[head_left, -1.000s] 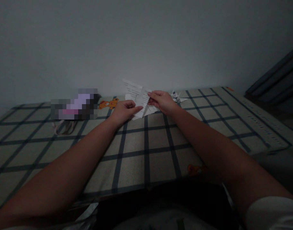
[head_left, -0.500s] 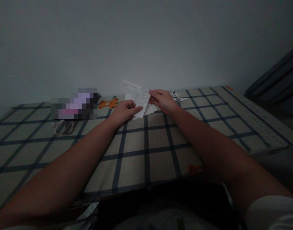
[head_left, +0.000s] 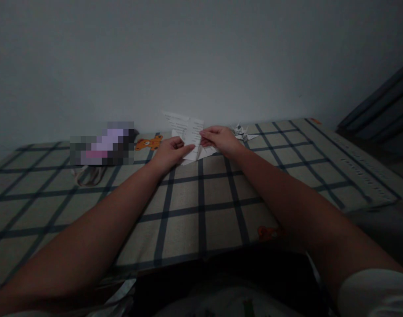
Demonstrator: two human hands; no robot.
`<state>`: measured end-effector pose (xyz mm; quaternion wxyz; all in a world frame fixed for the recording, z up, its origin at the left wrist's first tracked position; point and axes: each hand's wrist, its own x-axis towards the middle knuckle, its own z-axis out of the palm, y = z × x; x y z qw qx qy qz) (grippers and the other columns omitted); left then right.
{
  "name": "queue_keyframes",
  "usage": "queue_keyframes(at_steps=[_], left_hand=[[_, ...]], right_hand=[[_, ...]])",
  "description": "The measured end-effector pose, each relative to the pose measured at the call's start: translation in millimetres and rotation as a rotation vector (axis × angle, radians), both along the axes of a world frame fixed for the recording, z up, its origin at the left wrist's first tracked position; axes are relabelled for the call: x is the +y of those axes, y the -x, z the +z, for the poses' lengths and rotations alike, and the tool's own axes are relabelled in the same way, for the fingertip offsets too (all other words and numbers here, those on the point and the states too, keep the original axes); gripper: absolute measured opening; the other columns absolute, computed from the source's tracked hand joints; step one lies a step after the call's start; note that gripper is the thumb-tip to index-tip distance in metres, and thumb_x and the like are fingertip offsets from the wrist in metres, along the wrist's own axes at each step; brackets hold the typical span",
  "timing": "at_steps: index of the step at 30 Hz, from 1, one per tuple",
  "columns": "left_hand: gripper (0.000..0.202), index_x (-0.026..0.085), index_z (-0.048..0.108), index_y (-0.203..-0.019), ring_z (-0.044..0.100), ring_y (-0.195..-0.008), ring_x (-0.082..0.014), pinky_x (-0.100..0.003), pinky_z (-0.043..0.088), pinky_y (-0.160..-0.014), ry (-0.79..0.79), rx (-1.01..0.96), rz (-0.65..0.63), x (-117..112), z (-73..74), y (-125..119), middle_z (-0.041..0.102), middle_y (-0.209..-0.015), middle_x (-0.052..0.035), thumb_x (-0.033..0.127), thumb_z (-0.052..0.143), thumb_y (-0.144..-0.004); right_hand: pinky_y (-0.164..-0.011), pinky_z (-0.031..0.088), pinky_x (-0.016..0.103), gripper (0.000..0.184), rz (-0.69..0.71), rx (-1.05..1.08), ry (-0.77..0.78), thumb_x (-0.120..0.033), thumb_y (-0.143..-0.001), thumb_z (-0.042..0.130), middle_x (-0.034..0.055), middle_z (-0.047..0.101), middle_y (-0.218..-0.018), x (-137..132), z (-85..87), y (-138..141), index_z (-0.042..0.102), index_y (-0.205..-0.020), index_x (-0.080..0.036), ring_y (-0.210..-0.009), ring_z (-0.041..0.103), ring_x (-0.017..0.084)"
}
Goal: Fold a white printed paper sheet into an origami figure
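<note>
A folded sheet of printed paper [head_left: 192, 128] is held up between my two hands over the far part of the table. My left hand [head_left: 171, 152] pinches its lower left part, with the thumb lying across the front. The right edge is gripped between the thumb and fingers of my right hand [head_left: 221, 139]. Under and behind it lie more white paper pieces [head_left: 208, 152], partly hidden by the sheet and my hands. Just past my right hand rest folded paper shapes [head_left: 243, 133], pointed and printed, too small to make out fully.
A checked tablecloth [head_left: 185, 198] with printed bears covers the table. At the left lies a blurred-out purple and dark object [head_left: 105, 143], with a looped strap [head_left: 88, 175] in front. The grey wall [head_left: 201, 61] stands right behind the table. Dark folds of fabric [head_left: 382, 103] hang at the right.
The folded sheet has shifted slightly to the left and tilted a little. My right hand has moved slightly left with its edge; my left hand has barely moved.
</note>
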<state>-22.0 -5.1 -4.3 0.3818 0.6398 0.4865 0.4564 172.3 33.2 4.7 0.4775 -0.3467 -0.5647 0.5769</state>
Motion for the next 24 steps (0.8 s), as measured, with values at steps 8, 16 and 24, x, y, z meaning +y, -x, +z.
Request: queue_keyframes(at_steps=[8, 16, 24], left_hand=[[0.034, 0.017, 0.059, -0.072, 0.044, -0.044, -0.0085, -0.023, 0.028, -0.043, 0.03, 0.068, 0.017, 1.0, 1.0, 1.8, 0.057, -0.057, 0.0014, 0.045, 0.078, -0.069], [0.032, 0.017, 0.064, -0.076, 0.043, -0.043, -0.0089, -0.024, 0.03, -0.043, 0.033, 0.056, -0.002, 3.8, -2.1, 2.6, 0.057, -0.055, 0.0012, 0.045, 0.078, -0.069], [0.029, 0.018, 0.065, -0.076, 0.041, -0.042, -0.0085, -0.024, 0.028, -0.042, 0.02, 0.039, -0.004, 0.1, 0.1, -0.1, 0.057, -0.053, 0.0016, 0.042, 0.079, -0.068]], right_hand=[[-0.066, 0.056, 0.02, 0.007, 0.048, 0.013, 0.005, -0.02, -0.085, 0.069, 0.0021, 0.071, -0.072, 1.6, -2.7, -0.4, 0.071, -0.08, -0.015, -0.064, 0.064, 0.008], [-0.067, 0.056, 0.021, 0.009, 0.015, 0.002, 0.01, -0.017, -0.085, 0.068, 0.0019, 0.07, -0.07, -0.7, 0.4, 0.7, 0.071, -0.077, -0.014, -0.064, 0.063, 0.008], [-0.065, 0.055, 0.019, 0.01, 0.036, 0.015, 0.003, -0.018, -0.084, 0.07, 0.0001, 0.068, -0.068, -3.5, 1.7, 0.8, 0.069, -0.075, -0.014, -0.061, 0.062, 0.007]])
